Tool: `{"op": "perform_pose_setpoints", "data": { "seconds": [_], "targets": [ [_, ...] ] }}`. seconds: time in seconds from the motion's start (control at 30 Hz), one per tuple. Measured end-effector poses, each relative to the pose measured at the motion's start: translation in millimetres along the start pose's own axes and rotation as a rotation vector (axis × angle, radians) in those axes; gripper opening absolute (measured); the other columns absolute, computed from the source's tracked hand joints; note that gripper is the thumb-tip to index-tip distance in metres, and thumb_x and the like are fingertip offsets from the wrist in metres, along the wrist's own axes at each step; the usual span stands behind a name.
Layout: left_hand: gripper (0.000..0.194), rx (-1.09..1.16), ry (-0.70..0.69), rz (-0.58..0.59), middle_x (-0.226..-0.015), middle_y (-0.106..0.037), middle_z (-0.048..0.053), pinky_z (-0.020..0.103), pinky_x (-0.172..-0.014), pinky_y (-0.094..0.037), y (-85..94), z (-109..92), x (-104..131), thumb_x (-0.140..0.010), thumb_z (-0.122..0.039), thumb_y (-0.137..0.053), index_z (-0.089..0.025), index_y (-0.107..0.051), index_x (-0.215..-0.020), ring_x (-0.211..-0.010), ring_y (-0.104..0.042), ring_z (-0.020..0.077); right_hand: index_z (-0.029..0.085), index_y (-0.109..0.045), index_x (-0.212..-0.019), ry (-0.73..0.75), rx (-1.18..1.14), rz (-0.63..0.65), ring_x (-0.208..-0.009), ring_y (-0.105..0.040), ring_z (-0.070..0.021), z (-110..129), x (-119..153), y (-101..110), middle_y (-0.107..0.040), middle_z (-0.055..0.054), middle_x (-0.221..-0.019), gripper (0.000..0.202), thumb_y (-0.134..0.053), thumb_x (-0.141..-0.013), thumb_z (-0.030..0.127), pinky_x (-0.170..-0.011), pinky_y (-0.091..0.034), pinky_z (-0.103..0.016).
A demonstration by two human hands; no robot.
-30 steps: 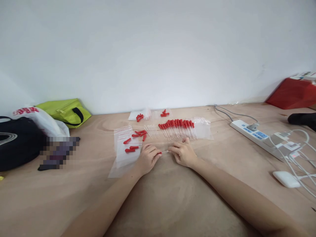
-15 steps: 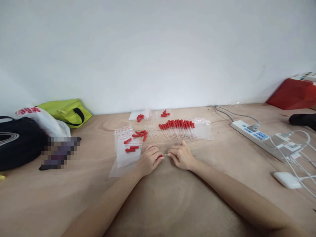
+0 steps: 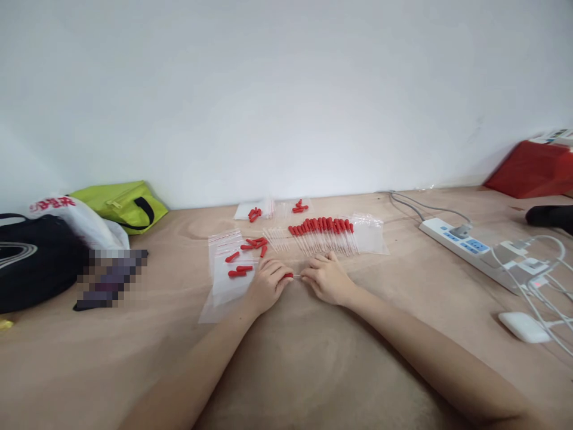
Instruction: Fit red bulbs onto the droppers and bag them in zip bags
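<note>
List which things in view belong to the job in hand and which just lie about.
Likely the job's:
red bulb in left hand
thin tube in right hand
loose bulbs
bare tubes
tubes with bulbs
clear bags

Likely stray:
green bag
black bag
white bag
power strip
red bag

Left hand point(image 3: 267, 285), right hand point(image 3: 329, 279) and 2 forearms point(image 3: 201, 367) are bare.

pale wall point(image 3: 286, 101) behind a brown tabletop point(image 3: 286, 370)
</note>
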State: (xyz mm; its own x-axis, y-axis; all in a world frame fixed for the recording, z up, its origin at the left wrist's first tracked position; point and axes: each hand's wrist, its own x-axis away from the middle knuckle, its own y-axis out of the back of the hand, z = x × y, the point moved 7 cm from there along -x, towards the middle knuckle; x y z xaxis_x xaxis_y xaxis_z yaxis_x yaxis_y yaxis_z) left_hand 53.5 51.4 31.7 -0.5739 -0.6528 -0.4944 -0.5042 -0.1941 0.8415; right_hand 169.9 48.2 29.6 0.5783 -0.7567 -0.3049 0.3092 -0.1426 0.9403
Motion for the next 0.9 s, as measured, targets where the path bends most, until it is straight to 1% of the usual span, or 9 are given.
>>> {"op": "perform_pose_setpoints", "data": {
  "seconds": [0.07,0.13,0.17,0.27,0.43,0.53,0.67,0.8,0.9],
  "targets": [
    [0.020,-0.022,0.092,-0.055,-0.093,-0.060,0.007,0.039,-0.084,-0.041,4.9,9,2,-0.084,-0.027,-0.048,-0.017,-0.053,-0.100,-0.091,-0.053,0.0209,0.019,-0.063,-0.079,-0.052,0.042,0.029,-0.083,-0.051,-0.0177,-10,-3,3,-0.063,-0.006,-0.081,0.020,-0.044,-0.084,0.024,-0.070,-0.021,-0.031],
    [0.026,-0.024,0.180,-0.075,-0.098,-0.058,0.010,0.038,-0.081,-0.044,6.3,17,5,-0.081,-0.025,-0.052,-0.014,-0.051,-0.105,-0.093,-0.053,0.0223,0.020,-0.064,-0.081,-0.200,0.021,0.018,-0.084,-0.053,-0.0179,-28,-9,6,-0.064,-0.006,-0.084,0.021,-0.043,-0.084,0.023,-0.071,-0.024,-0.030],
    [0.024,-0.011,0.202,-0.060,-0.097,-0.058,0.010,0.037,-0.080,-0.045,4.8,19,5,-0.081,-0.023,-0.052,-0.014,-0.052,-0.103,-0.092,-0.054,0.0218,0.019,-0.064,-0.083,-0.296,-0.008,0.001,-0.084,-0.054,-0.0178,-39,-13,7,-0.064,-0.006,-0.085,0.022,-0.042,-0.084,0.024,-0.070,-0.026,-0.029],
    [0.015,0.055,0.203,0.028,-0.095,-0.060,0.008,0.033,-0.077,-0.048,-3.6,19,6,-0.082,-0.018,-0.048,-0.015,-0.055,-0.095,-0.088,-0.057,0.0189,0.017,-0.064,-0.086,-0.558,-0.088,-0.049,-0.081,-0.057,-0.0177,-63,-27,2,-0.066,-0.007,-0.085,0.026,-0.038,-0.084,0.023,-0.068,-0.031,-0.027],
    [0.019,0.076,0.178,0.060,-0.104,-0.062,0.008,0.035,-0.085,-0.047,-7.4,17,7,-0.084,-0.020,-0.046,-0.016,-0.058,-0.098,-0.097,-0.058,0.0193,0.017,-0.063,-0.092,-0.769,-0.058,-0.118,-0.084,-0.059,-0.0209,-72,-54,-11,-0.067,-0.009,-0.086,0.026,-0.039,-0.082,0.024,-0.075,-0.031,-0.031],
    [0.021,0.065,0.168,0.064,-0.105,-0.062,0.008,0.036,-0.086,-0.047,-8.0,17,9,-0.084,-0.021,-0.046,-0.015,-0.058,-0.099,-0.098,-0.058,0.0195,0.015,-0.059,-0.095,-0.803,-0.020,-0.124,-0.086,-0.059,-0.0224,-71,-62,-16,-0.066,-0.012,-0.086,0.025,-0.041,-0.080,0.024,-0.079,-0.028,-0.034],
    [0.021,0.052,0.160,0.064,-0.105,-0.062,0.009,0.036,-0.085,-0.048,-9.4,18,9,-0.084,-0.021,-0.045,-0.015,-0.059,-0.099,-0.098,-0.058,0.0195,0.012,-0.056,-0.096,-0.822,0.019,-0.111,-0.083,-0.060,-0.0228,-74,-62,-19,-0.066,-0.013,-0.084,0.025,-0.042,-0.079,0.025,-0.080,-0.025,-0.037],
    [0.021,0.047,0.141,0.055,-0.104,-0.062,0.008,0.034,-0.084,-0.048,-9.7,16,7,-0.084,-0.021,-0.045,-0.016,-0.059,-0.099,-0.096,-0.058,0.0188,0.015,-0.058,-0.091,-0.756,0.033,-0.155,-0.085,-0.059,-0.0219,-64,-65,-17,-0.066,-0.012,-0.086,0.024,-0.042,-0.080,0.029,-0.080,-0.024,-0.037],
    [0.019,-0.029,0.142,0.027,-0.099,-0.063,0.007,0.036,-0.081,-0.047,-4.5,16,6,-0.083,-0.022,-0.047,-0.017,-0.061,-0.094,-0.093,-0.058,0.0200,0.017,-0.062,-0.086,-0.701,0.023,-0.140,-0.087,-0.057,-0.0217,-51,-74,-20,-0.066,-0.012,-0.090,0.026,-0.040,-0.081,0.029,-0.080,-0.024,-0.037]
  ]
}}
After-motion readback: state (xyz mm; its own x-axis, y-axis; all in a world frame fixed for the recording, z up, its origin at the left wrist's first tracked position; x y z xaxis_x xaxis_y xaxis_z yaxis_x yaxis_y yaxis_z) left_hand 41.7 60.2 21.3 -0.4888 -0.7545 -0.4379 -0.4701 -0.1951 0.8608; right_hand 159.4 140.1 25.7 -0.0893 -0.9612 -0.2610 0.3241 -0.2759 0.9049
